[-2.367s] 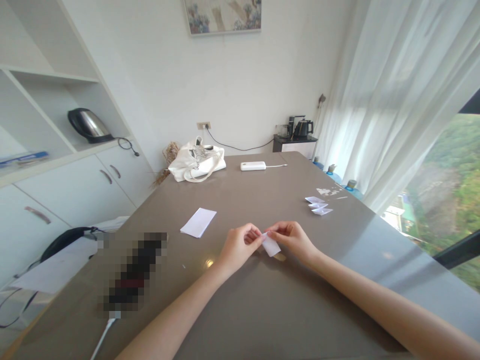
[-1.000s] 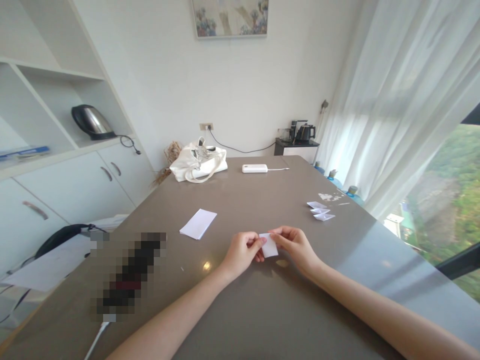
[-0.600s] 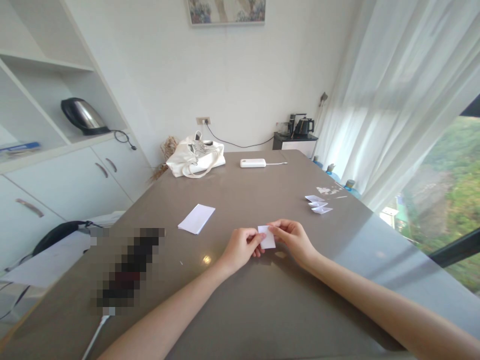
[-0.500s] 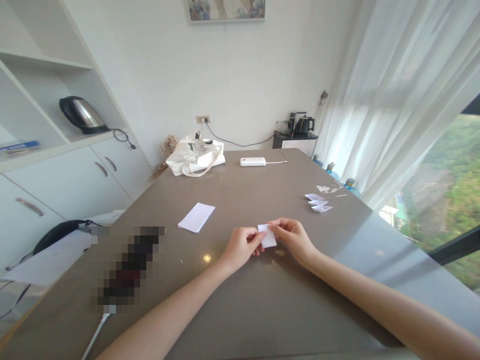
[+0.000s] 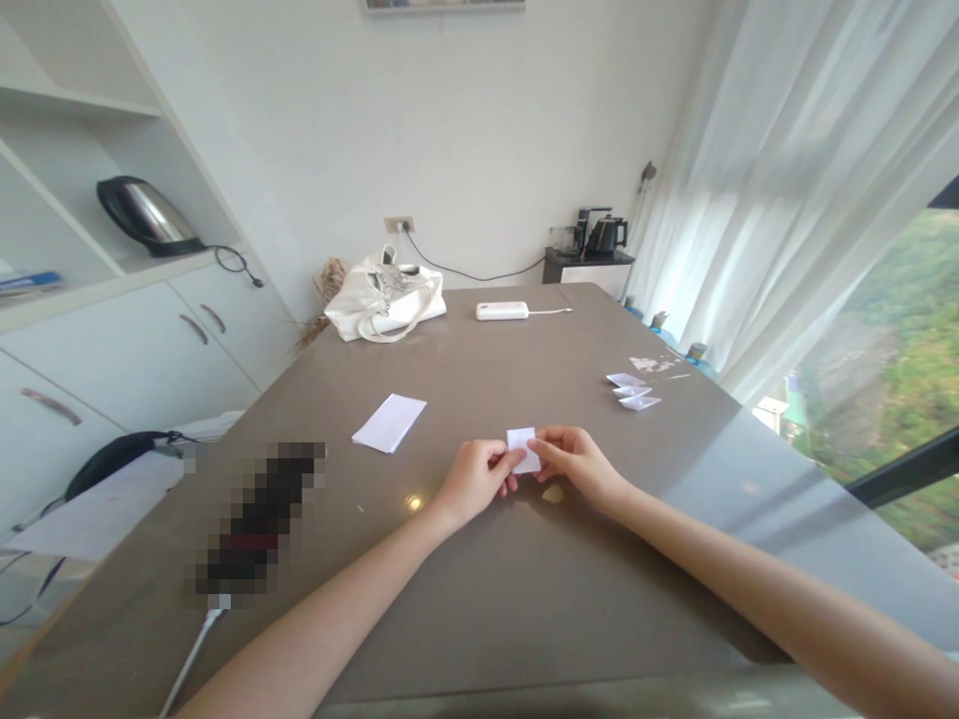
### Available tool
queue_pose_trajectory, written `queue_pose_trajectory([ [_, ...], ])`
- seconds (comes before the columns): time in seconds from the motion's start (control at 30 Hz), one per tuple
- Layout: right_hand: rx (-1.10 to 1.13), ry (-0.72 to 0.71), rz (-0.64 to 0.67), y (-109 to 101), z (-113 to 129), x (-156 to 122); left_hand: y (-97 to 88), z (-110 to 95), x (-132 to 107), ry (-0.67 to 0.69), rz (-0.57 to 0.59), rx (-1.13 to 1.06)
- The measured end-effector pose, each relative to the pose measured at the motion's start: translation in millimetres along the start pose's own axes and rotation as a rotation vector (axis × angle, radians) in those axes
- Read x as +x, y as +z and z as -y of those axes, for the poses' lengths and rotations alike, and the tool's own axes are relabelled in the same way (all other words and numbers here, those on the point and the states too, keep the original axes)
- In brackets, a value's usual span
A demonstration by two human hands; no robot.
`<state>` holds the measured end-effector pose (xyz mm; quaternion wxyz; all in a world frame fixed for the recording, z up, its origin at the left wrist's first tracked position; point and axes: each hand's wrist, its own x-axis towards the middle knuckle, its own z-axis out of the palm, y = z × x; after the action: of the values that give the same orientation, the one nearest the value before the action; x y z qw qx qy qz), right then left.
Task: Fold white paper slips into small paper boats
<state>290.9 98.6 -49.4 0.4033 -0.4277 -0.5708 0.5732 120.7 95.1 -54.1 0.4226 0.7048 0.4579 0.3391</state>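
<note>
A small folded square of white paper (image 5: pixel 522 439) is held just above the table between my two hands. My left hand (image 5: pixel 478 479) pinches its left side, thumb on top. On the right side, my right hand (image 5: pixel 575 461) grips it between thumb and fingers. The fingers behind the paper are partly hidden. To the left of my hands lies a stack of white paper sheets (image 5: pixel 390 422). Several folded white paper boats (image 5: pixel 633 391) sit in a row toward the right edge of the table.
Across the brown table (image 5: pixel 450 374) are a white handbag (image 5: pixel 386 300) and a white power bank (image 5: pixel 501 312) with a short cable. Paper scraps (image 5: pixel 650 364) lie beyond the boats. A blurred dark object (image 5: pixel 259 519) with a white cable (image 5: pixel 187 664) lies at the left.
My right hand has shifted its grip from the paper's upper corner down to its right side. The paper now sits straighter. The camera view has tipped slightly downward.
</note>
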Motion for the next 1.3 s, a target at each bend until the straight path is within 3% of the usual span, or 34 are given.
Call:
queue_pose_trajectory([
  [0.1, -0.157, 0.016, 0.143, -1.3, -3.3, -0.7, -2.4, 0.9, 0.3, -0.010, -0.019, 0.003],
  [0.17, -0.183, 0.002, 0.168, -2.2, -6.2, -0.4, -3.6, 3.1, 1.1, -0.012, -0.018, -0.008],
  [0.53, -0.063, 0.053, 0.095, -3.2, -2.8, 1.5, -6.5, 6.2, 0.6, 0.036, 0.052, -0.074],
  [0.83, -0.148, -0.053, 0.016, -5.3, -4.5, 2.6, -3.6, 7.4, 0.4, -0.003, 0.134, -0.126],
  [1.03, -0.124, -0.029, 0.136, -1.6, -3.1, -1.8, -3.2, 6.1, 0.5, 0.061, -0.013, -0.058],
  [1.3, -0.134, 0.006, 0.216, -2.0, -3.0, -2.5, -3.8, 3.3, -0.8, 0.118, -0.119, 0.049],
])
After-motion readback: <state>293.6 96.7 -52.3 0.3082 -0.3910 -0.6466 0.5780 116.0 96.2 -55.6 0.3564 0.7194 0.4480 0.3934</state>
